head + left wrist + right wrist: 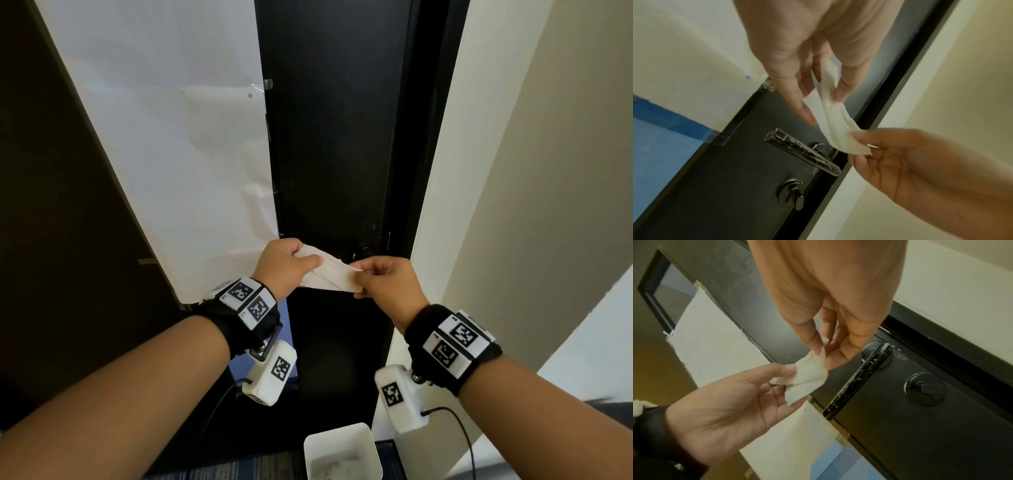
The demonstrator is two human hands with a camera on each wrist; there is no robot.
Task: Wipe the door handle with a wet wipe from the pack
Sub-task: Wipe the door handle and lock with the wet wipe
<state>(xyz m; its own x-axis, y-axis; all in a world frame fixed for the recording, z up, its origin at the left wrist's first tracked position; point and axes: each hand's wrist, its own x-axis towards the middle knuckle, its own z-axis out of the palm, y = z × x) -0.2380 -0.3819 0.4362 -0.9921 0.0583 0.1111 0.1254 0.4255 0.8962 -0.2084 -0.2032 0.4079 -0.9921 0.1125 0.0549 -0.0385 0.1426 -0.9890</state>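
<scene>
A white wet wipe (pixel 329 274) is stretched between both hands in front of the black door (pixel 335 137). My left hand (pixel 287 263) pinches its left end between thumb and fingers. My right hand (pixel 383 277) pinches the right end. The black lever handle (pixel 801 149) on the door, speckled with white residue, lies just beyond the wipe (pixel 836 123), which hangs apart from it. The same handle (pixel 857 379) shows in the right wrist view, right of the wipe (pixel 809 374). In the head view the handle is mostly hidden behind my hands. No pack is in view.
A round thumb-turn lock (pixel 791 191) sits under the handle. White paper (pixel 164 137) is taped over the door's panel at the left. A white bin (pixel 342 452) stands on the floor below my hands. The cream wall (pixel 513 171) flanks the door frame on the right.
</scene>
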